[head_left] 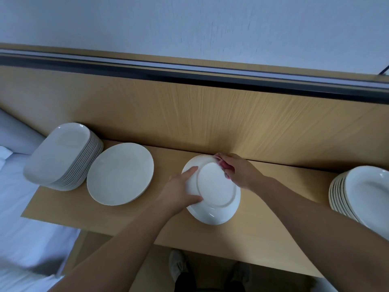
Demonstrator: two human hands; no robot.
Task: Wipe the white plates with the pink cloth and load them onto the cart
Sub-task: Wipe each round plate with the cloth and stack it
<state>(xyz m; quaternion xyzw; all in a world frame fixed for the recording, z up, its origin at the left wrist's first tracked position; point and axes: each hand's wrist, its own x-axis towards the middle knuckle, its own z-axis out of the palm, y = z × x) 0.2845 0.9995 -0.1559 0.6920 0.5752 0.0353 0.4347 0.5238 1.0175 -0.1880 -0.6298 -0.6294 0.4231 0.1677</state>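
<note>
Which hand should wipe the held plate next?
Right: the right hand already grips the pink cloth at the far rim of the plate, while the left hand is busy holding its left edge.

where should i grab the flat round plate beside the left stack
Probably by its near rim, coming from the front of the table: the round plate lies flat, the stack crowds its left side and the wooden panel stands behind it.

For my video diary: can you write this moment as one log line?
step: wiping | left hand: holds round plate, underside showing | right hand: presses pink cloth on plate rim
</note>
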